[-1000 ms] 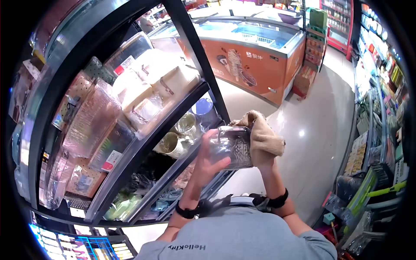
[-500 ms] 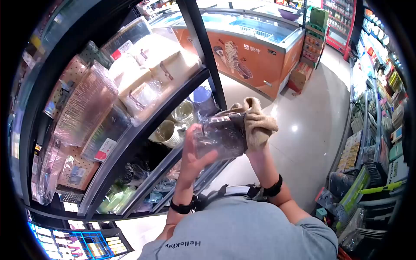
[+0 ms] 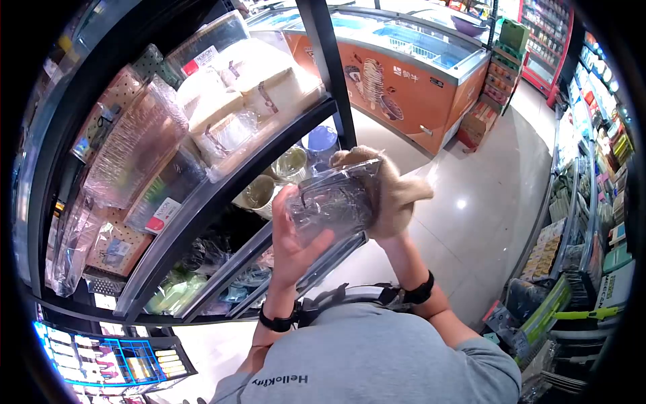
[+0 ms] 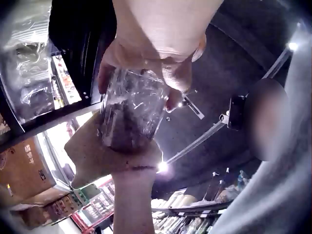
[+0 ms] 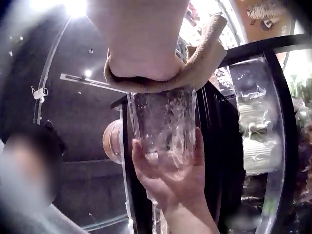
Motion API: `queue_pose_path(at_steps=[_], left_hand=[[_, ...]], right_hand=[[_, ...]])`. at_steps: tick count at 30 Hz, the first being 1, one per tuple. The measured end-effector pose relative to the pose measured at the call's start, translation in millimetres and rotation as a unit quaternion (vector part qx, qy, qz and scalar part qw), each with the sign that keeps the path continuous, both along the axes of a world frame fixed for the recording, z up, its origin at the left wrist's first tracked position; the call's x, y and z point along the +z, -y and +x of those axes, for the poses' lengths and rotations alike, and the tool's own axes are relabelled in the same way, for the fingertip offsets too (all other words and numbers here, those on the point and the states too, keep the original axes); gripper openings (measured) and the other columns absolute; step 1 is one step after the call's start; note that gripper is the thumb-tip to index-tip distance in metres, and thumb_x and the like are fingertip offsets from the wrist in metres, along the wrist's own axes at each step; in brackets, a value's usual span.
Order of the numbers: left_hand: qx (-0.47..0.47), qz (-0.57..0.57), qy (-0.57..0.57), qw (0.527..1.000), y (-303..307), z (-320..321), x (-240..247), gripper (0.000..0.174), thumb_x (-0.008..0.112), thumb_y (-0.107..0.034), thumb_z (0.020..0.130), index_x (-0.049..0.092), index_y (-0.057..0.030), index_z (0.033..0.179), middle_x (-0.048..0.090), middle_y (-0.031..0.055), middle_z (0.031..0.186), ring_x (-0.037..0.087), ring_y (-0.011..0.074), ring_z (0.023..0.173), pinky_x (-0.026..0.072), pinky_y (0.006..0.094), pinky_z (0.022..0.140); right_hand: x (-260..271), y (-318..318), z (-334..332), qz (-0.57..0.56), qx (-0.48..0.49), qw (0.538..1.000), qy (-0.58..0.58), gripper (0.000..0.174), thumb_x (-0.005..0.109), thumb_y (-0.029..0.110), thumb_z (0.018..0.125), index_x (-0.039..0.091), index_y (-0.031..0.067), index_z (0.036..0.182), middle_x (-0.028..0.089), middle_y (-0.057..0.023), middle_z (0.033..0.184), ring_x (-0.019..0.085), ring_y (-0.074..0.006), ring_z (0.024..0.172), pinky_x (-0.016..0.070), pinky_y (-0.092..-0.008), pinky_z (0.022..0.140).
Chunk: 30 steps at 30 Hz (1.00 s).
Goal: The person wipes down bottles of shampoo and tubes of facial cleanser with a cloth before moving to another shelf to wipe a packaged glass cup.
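A clear see-through container in crinkly plastic film is held up in front of the person's chest. My left hand grips its near end, thumb on one side and fingers on the other; the right wrist view shows this left hand from below. A beige cloth covers the far end of the container. My right hand holds the cloth against that end, its fingers mostly hidden under the fabric. In the left wrist view the cloth wraps round the container's end above the right forearm.
Close on the left stands a black-framed shelf with wrapped boxes and cups. Ahead is an orange freezer chest, with stacked cartons beside it. Full shelves line the right side of the tiled floor.
Both hands have moved a little left and up with the container, which is tilted differently. The cloth has shifted and refolded over the container's far end. The head view has also shifted.
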<state>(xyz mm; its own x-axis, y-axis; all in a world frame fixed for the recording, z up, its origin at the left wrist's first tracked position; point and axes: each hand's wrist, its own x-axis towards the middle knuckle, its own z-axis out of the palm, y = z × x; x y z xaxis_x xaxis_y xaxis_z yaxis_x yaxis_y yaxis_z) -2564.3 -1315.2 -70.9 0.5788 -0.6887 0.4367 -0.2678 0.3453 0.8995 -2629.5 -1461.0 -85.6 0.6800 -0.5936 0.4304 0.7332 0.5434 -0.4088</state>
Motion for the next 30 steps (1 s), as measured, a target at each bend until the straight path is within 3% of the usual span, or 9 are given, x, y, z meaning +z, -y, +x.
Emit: queue_pose_path(at_steps=[8, 9, 10, 12, 16, 20, 21, 24, 30], left_hand=[[0.007, -0.031, -0.072, 0.997, 13, -3, -4, 0.078, 0.067, -0.009, 0.070, 0.020, -0.0056, 0.133, 0.031, 0.0094, 0.124, 0.038, 0.0197, 0.114, 0.0374, 0.0345, 0.095], [0.001, -0.028, -0.052, 0.998, 18, -3, -3, 0.077, 0.067, -0.009, 0.070, 0.021, -0.0052, 0.132, 0.031, 0.0096, 0.124, 0.038, 0.0198, 0.114, 0.0374, 0.0344, 0.094], [-0.008, -0.026, -0.032, 0.999, 23, -3, -2, 0.076, 0.067, -0.010, 0.070, 0.022, -0.0048, 0.132, 0.031, 0.0098, 0.124, 0.038, 0.0199, 0.114, 0.0374, 0.0342, 0.094], [-0.029, 0.012, -0.007, 0.999, 34, -8, 2, 0.075, 0.067, -0.010, 0.070, 0.022, -0.0045, 0.131, 0.031, 0.0095, 0.124, 0.038, 0.0200, 0.114, 0.0374, 0.0338, 0.093], [-0.070, 0.069, 0.093, 0.991, 62, -27, 7, 0.069, 0.068, -0.008, 0.069, 0.029, -0.0056, 0.126, 0.034, 0.0088, 0.114, 0.042, 0.0189, 0.108, 0.0410, 0.0309, 0.087], [-0.061, 0.053, 0.141, 0.987, 72, -45, -14, 0.069, 0.072, -0.010, 0.065, 0.035, -0.0070, 0.123, 0.036, 0.0118, 0.107, 0.046, 0.0193, 0.096, 0.0444, 0.0295, 0.080], [-0.040, 0.076, 0.155, 0.984, 71, -50, -10, 0.070, 0.073, -0.011, 0.063, 0.035, -0.0068, 0.122, 0.037, 0.0131, 0.105, 0.046, 0.0213, 0.094, 0.0440, 0.0310, 0.078], [-0.007, 0.066, 0.241, 0.968, 59, -48, -15, 0.069, 0.069, -0.013, 0.069, 0.031, -0.0061, 0.126, 0.035, 0.0102, 0.110, 0.041, 0.0211, 0.105, 0.0402, 0.0339, 0.086], [0.093, 0.055, 0.210, 0.972, 49, -42, -25, 0.075, 0.074, -0.012, 0.057, 0.036, -0.0065, 0.123, 0.041, 0.0174, 0.109, 0.042, 0.0307, 0.100, 0.0381, 0.0401, 0.083]], right_hand=[[-65, 17, -12, -0.511, -0.370, 0.745, -0.216, 0.055, 0.067, 0.015, 0.074, 0.043, -0.0006, 0.120, 0.051, -0.0083, 0.113, 0.052, -0.0154, 0.098, 0.0430, -0.0256, 0.086], [-75, 14, -11, -0.215, -0.109, 0.963, -0.117, 0.052, 0.066, 0.015, 0.075, 0.044, -0.0013, 0.119, 0.051, -0.0094, 0.113, 0.052, -0.0153, 0.096, 0.0446, -0.0258, 0.084], [-99, 24, -11, -0.043, -0.003, 0.988, -0.149, 0.052, 0.066, 0.016, 0.076, 0.044, -0.0022, 0.119, 0.051, -0.0097, 0.113, 0.053, -0.0147, 0.095, 0.0455, -0.0264, 0.083], [-74, 29, -30, -0.392, -0.204, 0.808, -0.389, 0.047, 0.062, 0.014, 0.077, 0.044, -0.0027, 0.117, 0.050, -0.0100, 0.113, 0.051, -0.0148, 0.098, 0.0442, -0.0272, 0.084], [-9, 27, -64, -0.113, -0.245, 0.955, -0.125, 0.042, 0.055, 0.012, 0.081, 0.042, -0.0018, 0.118, 0.049, -0.0105, 0.114, 0.049, -0.0156, 0.103, 0.0403, -0.0268, 0.087], [-32, 44, -98, -0.137, -0.246, 0.942, -0.184, 0.038, 0.051, 0.013, 0.086, 0.040, -0.0004, 0.120, 0.048, -0.0089, 0.115, 0.048, -0.0146, 0.104, 0.0384, -0.0261, 0.090], [-31, 42, -101, -0.296, -0.340, 0.854, -0.257, 0.039, 0.051, 0.016, 0.087, 0.039, 0.0008, 0.121, 0.047, -0.0085, 0.117, 0.047, -0.0140, 0.105, 0.0380, -0.0264, 0.091], [-50, 36, -103, 0.051, -0.090, 0.975, -0.199, 0.045, 0.048, 0.030, 0.089, 0.037, 0.0038, 0.124, 0.044, -0.0067, 0.122, 0.044, -0.0150, 0.110, 0.0370, -0.0295, 0.094], [-46, 24, -82, -0.097, 0.013, 0.992, -0.079, 0.047, 0.043, 0.030, 0.091, 0.035, 0.0001, 0.127, 0.046, -0.0041, 0.116, 0.044, -0.0145, 0.106, 0.0333, -0.0291, 0.096]])
